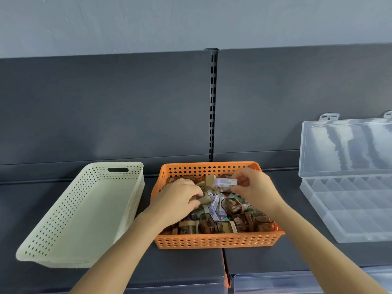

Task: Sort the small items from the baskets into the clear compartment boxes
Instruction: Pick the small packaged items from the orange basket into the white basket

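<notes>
item: small lilac box point(226, 182), probably light, stiff card, smooth-faced, best taken across its narrow sides; pinched at one end by right hand point(254, 188) over orange basket point(214, 240); left hand point(180, 199) curled into the pile, grip unclear; clear compartment box point(347, 211) lies open to the right.

The orange basket point(216, 240) at centre is bright, its walls pierced with rows of oval holes. At lower left, the cream basket point(63, 219) carries a grid of small dark holes. The small items point(231, 209) are mostly brown and tan, with one lilac-and-white box point(226, 182). At right, the compartment box point(350, 219) is colourless and clear. The shelf point(180, 266) is dark grey, and the wall point(191, 22) is pale grey.
</notes>
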